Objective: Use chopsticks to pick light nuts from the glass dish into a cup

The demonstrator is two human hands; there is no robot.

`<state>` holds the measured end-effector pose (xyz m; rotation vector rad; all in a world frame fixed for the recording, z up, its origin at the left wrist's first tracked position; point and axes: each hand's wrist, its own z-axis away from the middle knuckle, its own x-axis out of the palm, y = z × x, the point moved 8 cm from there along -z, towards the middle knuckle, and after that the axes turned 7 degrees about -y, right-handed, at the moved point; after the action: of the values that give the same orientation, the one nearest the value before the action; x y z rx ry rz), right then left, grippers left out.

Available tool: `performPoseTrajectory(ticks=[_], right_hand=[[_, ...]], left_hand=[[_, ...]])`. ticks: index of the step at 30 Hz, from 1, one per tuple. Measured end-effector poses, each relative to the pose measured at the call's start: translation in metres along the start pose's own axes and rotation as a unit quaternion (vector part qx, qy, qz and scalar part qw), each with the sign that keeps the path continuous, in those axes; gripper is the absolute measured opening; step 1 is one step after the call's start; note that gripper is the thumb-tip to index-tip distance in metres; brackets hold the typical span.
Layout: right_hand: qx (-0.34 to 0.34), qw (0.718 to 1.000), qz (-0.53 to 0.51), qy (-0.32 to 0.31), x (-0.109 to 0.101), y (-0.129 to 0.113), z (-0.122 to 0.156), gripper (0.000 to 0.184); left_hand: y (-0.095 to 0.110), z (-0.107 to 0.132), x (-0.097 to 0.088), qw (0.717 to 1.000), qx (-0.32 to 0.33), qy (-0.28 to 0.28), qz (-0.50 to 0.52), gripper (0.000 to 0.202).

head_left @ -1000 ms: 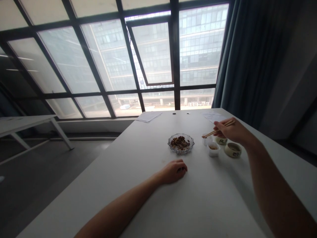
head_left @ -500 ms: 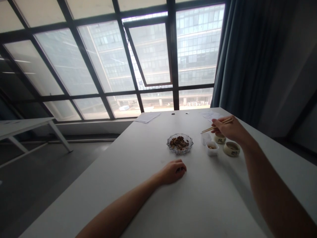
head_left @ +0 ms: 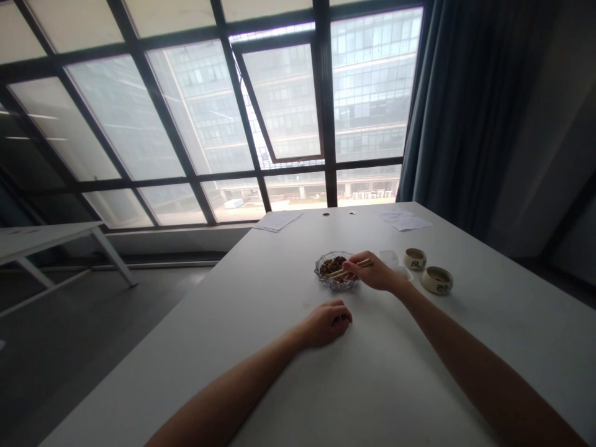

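My right hand [head_left: 374,272] holds a pair of wooden chopsticks [head_left: 345,270], and their tips reach over a cut-glass dish [head_left: 337,286]. The dish holds a heap of dark brown food [head_left: 332,266]. I cannot tell whether the tips touch the food or grip any of it. My left hand [head_left: 328,323] rests on the white table [head_left: 400,366] in front of the dish, fingers curled and holding nothing.
Right of the dish stand a small white cup [head_left: 388,256], a white container [head_left: 404,272] partly behind my right hand, and two cream ceramic bowls [head_left: 415,259] [head_left: 436,280]. Sheets of paper [head_left: 278,221] [head_left: 404,220] lie near the far table edge.
My right hand has moved left and nearer, carrying the chopsticks from above the small containers to over the glass dish. My left hand has stayed in place.
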<state>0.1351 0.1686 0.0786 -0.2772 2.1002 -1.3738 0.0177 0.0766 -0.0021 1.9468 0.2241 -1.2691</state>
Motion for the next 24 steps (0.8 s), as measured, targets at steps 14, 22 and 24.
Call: performPoseTrajectory(ticks=[14,22,24], right_hand=[[0.027,0.998,-0.048,0.04,0.003,0.014,-0.003,0.045],[0.015,0.999,-0.03,0.036,-0.001,0.003,0.0,0.043],[0.011,1.0,-0.013,0.025,0.002,0.004,0.0,0.044]], left_hand=[[0.001,0.001,-0.001,1.0,0.002,0.003,-0.002,0.017],[0.002,0.001,-0.002,1.0,0.002,0.003,0.0,0.017],[0.002,0.0,-0.002,1.0,0.002,0.003,-0.001,0.017]])
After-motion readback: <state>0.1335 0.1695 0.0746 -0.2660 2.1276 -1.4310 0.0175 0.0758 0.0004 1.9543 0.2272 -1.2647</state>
